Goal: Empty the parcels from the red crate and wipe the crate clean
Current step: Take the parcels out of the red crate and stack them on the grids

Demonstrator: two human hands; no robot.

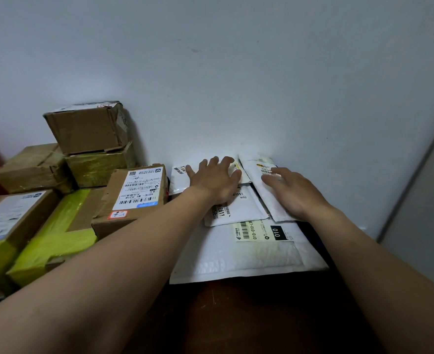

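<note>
Both grips lie spread: left hand (pixel 214 181) presses flat on small white plastic mailers (pixel 180 180), right hand (pixel 293 194) on a white padded envelope (pixel 251 167), all stacked against the wall (pixel 236 72) beside brown cardboard boxes (pixel 88 129) on the dark worktop (pixel 236 315).

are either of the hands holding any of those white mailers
No grip on anything: the left hand and right hand lie flat, fingers straight, on top of the white mailers.

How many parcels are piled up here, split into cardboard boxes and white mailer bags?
Cardboard boxes: 6
White mailer bags: 4
Total: 10 parcels in view
</note>
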